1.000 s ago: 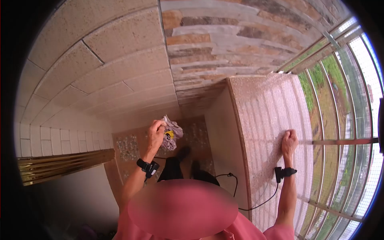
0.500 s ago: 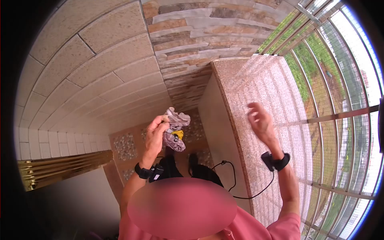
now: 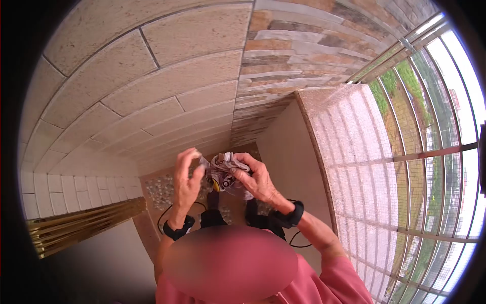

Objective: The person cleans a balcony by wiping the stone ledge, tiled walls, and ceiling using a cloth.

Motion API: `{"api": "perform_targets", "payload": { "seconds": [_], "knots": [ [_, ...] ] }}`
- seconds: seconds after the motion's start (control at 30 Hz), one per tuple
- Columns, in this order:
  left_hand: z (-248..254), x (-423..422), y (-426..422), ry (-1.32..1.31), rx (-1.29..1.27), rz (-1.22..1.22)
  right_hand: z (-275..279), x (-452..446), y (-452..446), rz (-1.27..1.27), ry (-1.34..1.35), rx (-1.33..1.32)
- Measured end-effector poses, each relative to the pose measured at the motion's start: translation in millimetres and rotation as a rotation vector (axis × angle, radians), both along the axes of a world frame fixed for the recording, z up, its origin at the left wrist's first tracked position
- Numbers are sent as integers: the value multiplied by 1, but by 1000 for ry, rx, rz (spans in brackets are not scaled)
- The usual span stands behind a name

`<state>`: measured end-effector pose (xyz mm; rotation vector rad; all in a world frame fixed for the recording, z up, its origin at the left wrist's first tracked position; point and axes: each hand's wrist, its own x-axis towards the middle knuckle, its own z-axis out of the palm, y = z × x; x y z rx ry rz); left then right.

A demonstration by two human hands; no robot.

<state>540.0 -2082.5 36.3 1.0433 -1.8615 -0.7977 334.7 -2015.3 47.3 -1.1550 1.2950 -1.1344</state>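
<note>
A crumpled greyish-mauve cloth (image 3: 220, 166) with a yellow and black print hangs in front of my body, above the floor. My right hand (image 3: 259, 181) is closed on its right side, thumb and fingers pinching the folds. Just left of the cloth, my left hand (image 3: 186, 176) has its thumb and fingers apart, with nothing plainly between them. The cloth's left edge is blurred close to those fingertips. Whether the bundle is a garment or a rag I cannot tell.
A stone-topped ledge (image 3: 349, 167) runs along my right, beside a barred window (image 3: 415, 152). A tiled wall (image 3: 147, 96) rises ahead and to the left. Black wristbands sit on both wrists, with a cable (image 3: 299, 239) near the right side. Below is a pebbled floor (image 3: 159, 191).
My right hand has come down from over the ledge and taken hold of the cloth. The left hand has let go and opened. The view has shifted toward the left wall.
</note>
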Motion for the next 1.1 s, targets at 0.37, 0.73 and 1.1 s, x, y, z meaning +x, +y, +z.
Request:
{"api": "perform_targets", "payload": {
  "seconds": [0.37,0.73,1.1],
  "knots": [
    [-71,-2,13,962,999,-159,4,54,-14,132,344,-415],
    [-99,-16,38,1324,1157,-84,-29,8,34,-301,-78,-43],
    [-33,-9,7,1232,870,-73,-94,-38,90,-301,-15,255]
  ]
}}
